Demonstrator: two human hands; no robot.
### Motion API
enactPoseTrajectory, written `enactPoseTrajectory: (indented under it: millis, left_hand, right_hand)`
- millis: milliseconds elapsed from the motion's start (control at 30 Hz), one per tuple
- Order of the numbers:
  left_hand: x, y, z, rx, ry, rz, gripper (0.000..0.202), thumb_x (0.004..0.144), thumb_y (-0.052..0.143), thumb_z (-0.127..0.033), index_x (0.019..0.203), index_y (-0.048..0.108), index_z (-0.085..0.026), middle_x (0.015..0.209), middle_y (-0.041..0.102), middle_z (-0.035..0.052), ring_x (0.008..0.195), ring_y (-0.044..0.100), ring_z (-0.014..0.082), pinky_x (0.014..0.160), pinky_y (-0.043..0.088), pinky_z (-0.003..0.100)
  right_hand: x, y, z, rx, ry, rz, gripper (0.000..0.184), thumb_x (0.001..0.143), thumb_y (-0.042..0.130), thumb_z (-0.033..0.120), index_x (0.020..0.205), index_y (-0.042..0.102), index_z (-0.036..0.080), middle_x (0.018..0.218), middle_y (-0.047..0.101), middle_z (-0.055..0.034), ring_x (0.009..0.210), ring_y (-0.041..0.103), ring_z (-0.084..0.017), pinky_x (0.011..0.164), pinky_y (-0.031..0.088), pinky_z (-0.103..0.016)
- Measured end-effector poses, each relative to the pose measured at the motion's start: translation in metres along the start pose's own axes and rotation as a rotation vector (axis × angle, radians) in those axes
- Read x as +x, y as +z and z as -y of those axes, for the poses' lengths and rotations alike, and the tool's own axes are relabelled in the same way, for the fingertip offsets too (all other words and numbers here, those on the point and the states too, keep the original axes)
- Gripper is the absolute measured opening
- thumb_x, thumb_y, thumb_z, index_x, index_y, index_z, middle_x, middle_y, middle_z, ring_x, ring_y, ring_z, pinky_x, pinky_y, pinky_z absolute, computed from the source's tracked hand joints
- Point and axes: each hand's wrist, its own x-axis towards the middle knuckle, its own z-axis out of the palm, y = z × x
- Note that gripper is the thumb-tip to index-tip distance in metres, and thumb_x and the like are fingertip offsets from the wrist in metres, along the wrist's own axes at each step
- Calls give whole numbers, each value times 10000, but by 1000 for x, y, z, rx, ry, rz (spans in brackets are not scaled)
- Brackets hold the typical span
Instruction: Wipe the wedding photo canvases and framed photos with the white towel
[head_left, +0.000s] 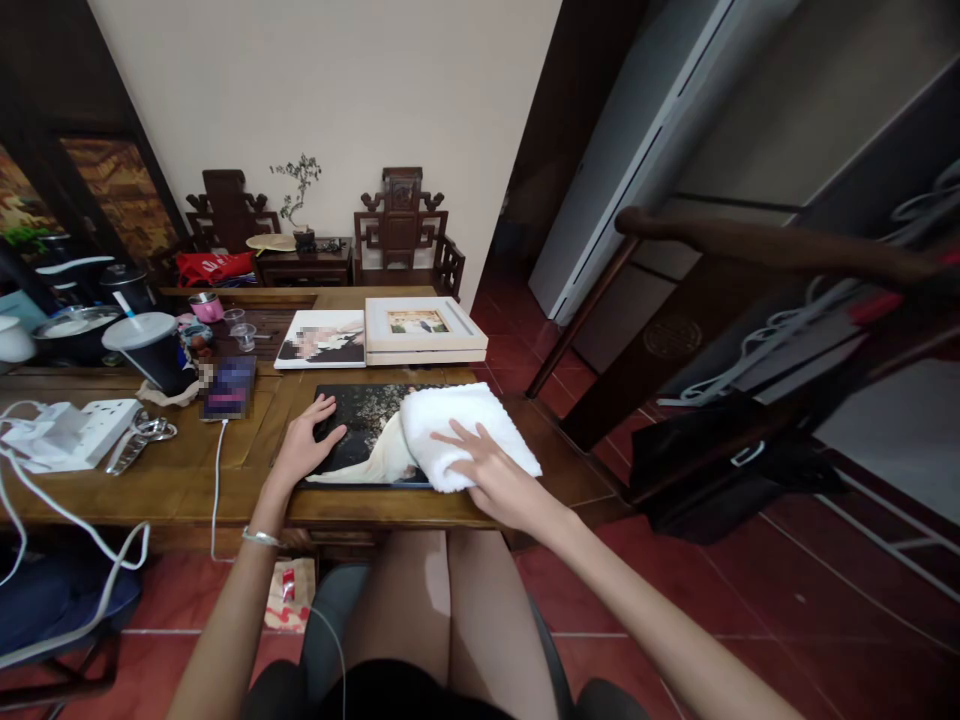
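A dark photo album (pixel 349 425) with a pale, dress-like shape on its cover lies flat near the table's front edge. At its left edge rests my left hand (pixel 307 440), open, fingers and thumb apart on the cover. My right hand (pixel 484 470) holds a folded white towel (pixel 502 425) against the album's right part. Two fingers stretch over the towel's top, while the others are partly hidden at its near fold. The towel covers the album's right end and overhangs it.
Behind the album lie a white photo book (pixel 337 350) and a cream box (pixel 427 345) with a framed picture. Leftward are a charging phone (pixel 229 388), a lidded cup (pixel 150 350), a power strip (pixel 94 435) and cables. A wooden chair (pixel 667 330) stands at right.
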Motion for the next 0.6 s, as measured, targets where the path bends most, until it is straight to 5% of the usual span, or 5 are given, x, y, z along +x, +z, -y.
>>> enactPoseTrajectory:
  millis: [333,433,600]
  left_hand:
    - [-5,1,-5,31,-5,39,537,894,459,-416,1318,523,-93,1478,413,149,1404,328,233,1162,255,417]
    - [-5,2,-3,43,-22,46,516,916,421,-404,1322,519,-102,1467,429,152,1396,345,228,1158,261,415]
    - [-5,4,-1,59,-33,78,502,921,417,-392,1359,479,-155,1502,381,134,1420,293,243,1141,264,468]
  right_hand:
    - [81,2,-57,-102,222,-41,585,672,398,-79,1177,616,117,1422,478,-154,1388,303,-344,1092,253,-624]
    - [69,7,-46,-114,194,-55,562,671,410,-77,1142,636,129,1436,463,-149,1399,273,-354,1091,241,-643]
    - [3,13,5,-62,11,-108,528,602,419,-91,983,684,159,1482,405,-122,1441,140,-336,1118,174,-658]
